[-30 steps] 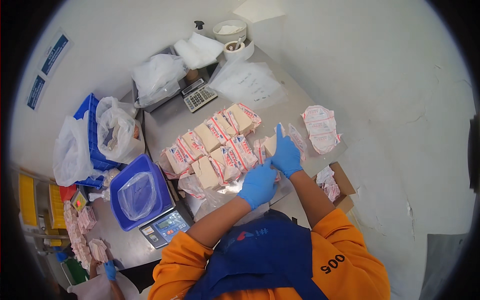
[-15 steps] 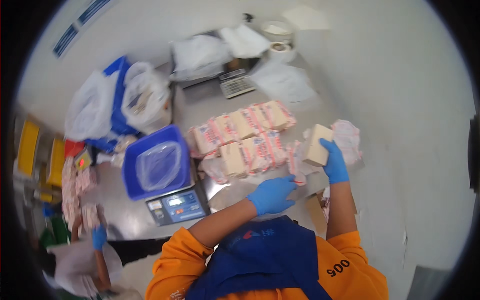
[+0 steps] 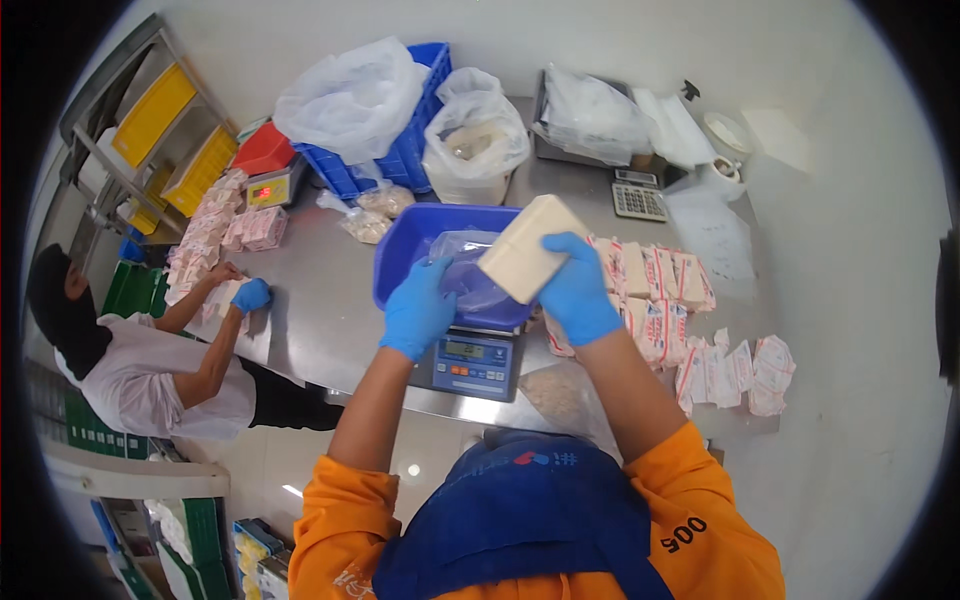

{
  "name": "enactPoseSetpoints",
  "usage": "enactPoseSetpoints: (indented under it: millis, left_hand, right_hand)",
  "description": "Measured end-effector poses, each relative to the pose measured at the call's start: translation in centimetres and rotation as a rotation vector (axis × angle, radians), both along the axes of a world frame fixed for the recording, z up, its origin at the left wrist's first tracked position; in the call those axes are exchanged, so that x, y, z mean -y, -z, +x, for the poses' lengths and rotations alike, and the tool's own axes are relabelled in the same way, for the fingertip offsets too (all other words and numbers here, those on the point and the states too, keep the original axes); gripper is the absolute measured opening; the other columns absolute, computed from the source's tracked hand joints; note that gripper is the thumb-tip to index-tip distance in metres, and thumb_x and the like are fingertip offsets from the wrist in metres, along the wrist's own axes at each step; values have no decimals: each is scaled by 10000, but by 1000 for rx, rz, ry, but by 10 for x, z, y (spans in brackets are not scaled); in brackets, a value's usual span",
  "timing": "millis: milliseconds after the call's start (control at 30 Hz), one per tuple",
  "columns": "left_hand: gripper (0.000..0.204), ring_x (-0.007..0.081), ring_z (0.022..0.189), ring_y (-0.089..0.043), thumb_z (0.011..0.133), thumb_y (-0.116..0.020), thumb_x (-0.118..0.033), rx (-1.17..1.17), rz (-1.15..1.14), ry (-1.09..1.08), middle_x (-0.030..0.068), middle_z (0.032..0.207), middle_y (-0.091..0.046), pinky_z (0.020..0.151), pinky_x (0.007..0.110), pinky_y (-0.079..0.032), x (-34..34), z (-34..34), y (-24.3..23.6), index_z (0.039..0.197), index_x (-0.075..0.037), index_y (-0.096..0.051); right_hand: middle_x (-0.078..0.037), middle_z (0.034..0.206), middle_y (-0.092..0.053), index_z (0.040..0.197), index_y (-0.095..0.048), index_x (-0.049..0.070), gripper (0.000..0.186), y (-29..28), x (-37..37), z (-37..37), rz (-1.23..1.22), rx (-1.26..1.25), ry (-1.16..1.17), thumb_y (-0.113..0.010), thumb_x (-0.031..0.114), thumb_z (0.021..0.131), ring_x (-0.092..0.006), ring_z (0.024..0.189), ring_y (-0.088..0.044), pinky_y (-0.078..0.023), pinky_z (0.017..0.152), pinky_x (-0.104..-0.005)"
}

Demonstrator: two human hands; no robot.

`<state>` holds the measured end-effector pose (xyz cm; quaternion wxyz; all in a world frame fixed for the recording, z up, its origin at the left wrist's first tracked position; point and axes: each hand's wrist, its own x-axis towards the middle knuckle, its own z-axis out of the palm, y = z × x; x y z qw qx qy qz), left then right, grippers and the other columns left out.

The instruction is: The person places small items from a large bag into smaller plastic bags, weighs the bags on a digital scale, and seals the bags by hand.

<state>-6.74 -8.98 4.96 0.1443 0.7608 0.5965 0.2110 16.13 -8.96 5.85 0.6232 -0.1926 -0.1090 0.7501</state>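
My right hand (image 3: 580,295) holds a pale cream, unwrapped rectangular block (image 3: 528,245) tilted over a blue plastic tub (image 3: 400,235). My left hand (image 3: 418,310), fingers apart, is at the tub's left inner side beside a clear bag (image 3: 470,268) lining it. The tub rests on a bench scale (image 3: 470,365) with a lit display. To the right lie rows of similar blocks (image 3: 660,305) in red-and-white wrappers, with torn wrappers (image 3: 770,375) beside them.
A co-worker (image 3: 140,370) handles wrapped blocks (image 3: 205,235) at the bench's left. Behind the tub stand a blue crate (image 3: 400,160), a bag-lined bucket (image 3: 460,185), small bagged portions (image 3: 375,220), a calculator (image 3: 635,200) and plastic sheets (image 3: 705,225).
The view has swung left. My right hand has lifted the block and carried it leftward to over the tub; my left hand has moved from the wrapped blocks to the tub.
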Motion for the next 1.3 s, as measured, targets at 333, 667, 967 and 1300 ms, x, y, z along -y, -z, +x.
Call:
enactPoseSetpoints:
  millis: [333, 667, 967, 1300]
  left_hand:
    - [798, 348, 1045, -672, 698, -653, -64, 460, -200, 80, 233, 1159, -666, 895, 369, -519, -44, -28, 12, 1455, -30, -402]
    - [649, 313, 1040, -650, 816, -644, -130, 975, -745, 91, 106, 1213, -619, 888, 397, -536, -48, -44, 4, 1417, -114, -402]
    - [544, 269, 1149, -607, 925, -576, -310, 1529, -854, 78, 92, 1330, -560, 913, 411, -545, -62, -32, 29, 1428, -150, -444]
    - [645, 200, 1086, -619, 878, -715, -236, 692, 36, -9, 141, 1336, -570, 912, 349, -517, 1, -32, 11, 1418, 4, -456]
  right_hand:
    - [-182, 1200, -520, 1244, -388, 5, 704, 93, -72, -101, 149, 941, 244, -797, 64, 674, -323, 1101, -578, -518, 923, -413]
    - [-212, 1178, -602, 1244, -538, 60, 742, 35, -78, -92, 742, 1944, -77, -860, 366, 650, -383, 1098, -622, -514, 927, -455]
    - [-167, 1135, -671, 1240, -612, 102, 756, 10, -118, -87, 799, 2090, -523, -832, 295, 542, -329, 1054, -650, -504, 939, -394]
    - [-172, 1184, -652, 1277, -593, 39, 721, 11, -99, -27, 555, 1516, -136, -850, 277, 647, -280, 1077, -638, -491, 959, -373]
